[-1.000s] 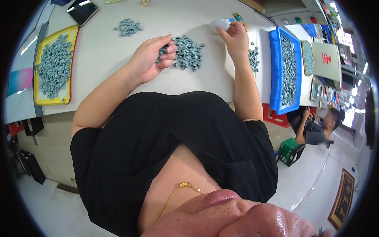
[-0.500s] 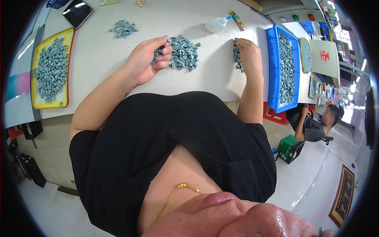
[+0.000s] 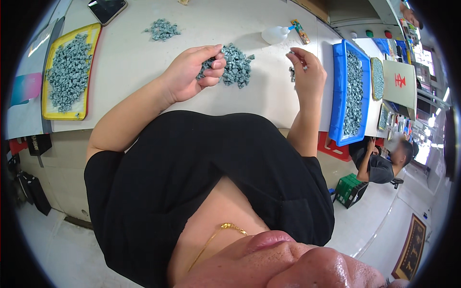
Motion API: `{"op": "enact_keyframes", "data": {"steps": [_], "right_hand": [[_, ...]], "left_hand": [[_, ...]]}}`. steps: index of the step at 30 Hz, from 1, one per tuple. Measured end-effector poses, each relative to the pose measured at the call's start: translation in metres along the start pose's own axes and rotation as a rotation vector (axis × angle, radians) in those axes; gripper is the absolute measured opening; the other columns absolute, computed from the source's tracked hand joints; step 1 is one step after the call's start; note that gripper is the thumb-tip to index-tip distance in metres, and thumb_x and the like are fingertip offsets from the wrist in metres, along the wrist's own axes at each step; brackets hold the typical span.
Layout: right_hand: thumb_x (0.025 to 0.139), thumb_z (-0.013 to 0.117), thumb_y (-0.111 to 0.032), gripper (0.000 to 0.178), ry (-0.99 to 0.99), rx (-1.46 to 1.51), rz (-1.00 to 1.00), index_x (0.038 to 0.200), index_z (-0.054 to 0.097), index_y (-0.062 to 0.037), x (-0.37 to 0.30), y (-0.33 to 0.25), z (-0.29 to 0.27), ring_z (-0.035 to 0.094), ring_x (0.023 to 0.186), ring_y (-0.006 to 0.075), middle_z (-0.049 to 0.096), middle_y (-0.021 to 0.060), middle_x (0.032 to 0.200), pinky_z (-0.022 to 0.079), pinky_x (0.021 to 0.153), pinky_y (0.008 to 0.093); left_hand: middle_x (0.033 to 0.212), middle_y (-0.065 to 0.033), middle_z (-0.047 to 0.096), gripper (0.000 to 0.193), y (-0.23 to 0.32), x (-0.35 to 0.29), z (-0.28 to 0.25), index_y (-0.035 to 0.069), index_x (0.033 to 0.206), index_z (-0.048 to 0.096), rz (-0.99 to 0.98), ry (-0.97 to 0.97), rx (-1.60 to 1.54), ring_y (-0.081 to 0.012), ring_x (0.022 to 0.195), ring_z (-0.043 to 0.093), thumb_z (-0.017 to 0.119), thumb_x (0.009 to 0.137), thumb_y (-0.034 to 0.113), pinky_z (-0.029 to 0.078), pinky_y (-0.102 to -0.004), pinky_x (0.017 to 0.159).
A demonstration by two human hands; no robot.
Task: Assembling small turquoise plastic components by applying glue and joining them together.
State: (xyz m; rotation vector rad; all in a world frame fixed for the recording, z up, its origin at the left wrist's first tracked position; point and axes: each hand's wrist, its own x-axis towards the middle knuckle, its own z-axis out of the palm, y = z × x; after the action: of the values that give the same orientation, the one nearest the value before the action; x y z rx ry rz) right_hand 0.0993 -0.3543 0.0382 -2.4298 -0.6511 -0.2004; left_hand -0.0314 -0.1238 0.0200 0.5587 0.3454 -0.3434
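Note:
My left hand (image 3: pixel 199 74) is closed, with a small grey-green stone-like piece (image 3: pixel 223 49) between thumb and forefinger. Its curled fingers partly cover a heap of such pieces (image 3: pixel 237 67) lying on the white table just to their right. My right hand (image 3: pixel 309 72) is raised over the table farther right, thumb and forefinger pinched around what looks like another tiny piece. Beneath that hand sits a smaller group of pieces (image 3: pixel 292 73), mostly hidden by the fingers.
At the left lies a yellow tray (image 3: pixel 88 91) of pieces; a blue bin (image 3: pixel 337 91) of them stands at the right. Farther back are a small scattered pile (image 3: pixel 163 30), a phone (image 3: pixel 106 9), a squeeze bottle (image 3: pixel 274 35) and a narrow packet (image 3: pixel 300 31). A person (image 3: pixel 382 165) sits beyond the bin.
My right hand has turned, its thumb and forefinger now showing apart from the small group beneath. The left hand keeps its grip. The whole view has shifted slightly.

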Motion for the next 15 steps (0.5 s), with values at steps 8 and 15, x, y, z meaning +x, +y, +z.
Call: {"op": "enact_keyframes", "data": {"steps": [8,15], "right_hand": [[0.072,0.073,-0.001,0.014,0.005,0.409,-0.404,0.085,0.07,-0.0029,-0.007,-0.056,0.034,0.064,0.07,0.0174,0.068,0.0077,0.082,0.052,0.062,0.0251],[0.072,0.072,0.001,0.017,0.044,0.406,-0.472,0.088,0.07,-0.004,-0.015,-0.064,0.053,0.066,0.071,0.0166,0.069,0.0074,0.085,0.055,0.06,0.025]], "left_hand": [[0.071,0.0015,0.042,0.022,-0.003,0.0,0.0,0.007,0.082,0.044,-0.017,-0.051,-0.04,-0.0051,0.056,0.032,0.045,0.097,0.022,0.023,-0.0189,0.044],[0.07,0.0029,0.041,0.023,-0.004,-0.002,0.005,0.009,0.081,0.045,0.006,-0.003,-0.02,-0.0043,0.054,0.03,0.044,0.098,0.024,0.022,-0.0187,0.043]]}}
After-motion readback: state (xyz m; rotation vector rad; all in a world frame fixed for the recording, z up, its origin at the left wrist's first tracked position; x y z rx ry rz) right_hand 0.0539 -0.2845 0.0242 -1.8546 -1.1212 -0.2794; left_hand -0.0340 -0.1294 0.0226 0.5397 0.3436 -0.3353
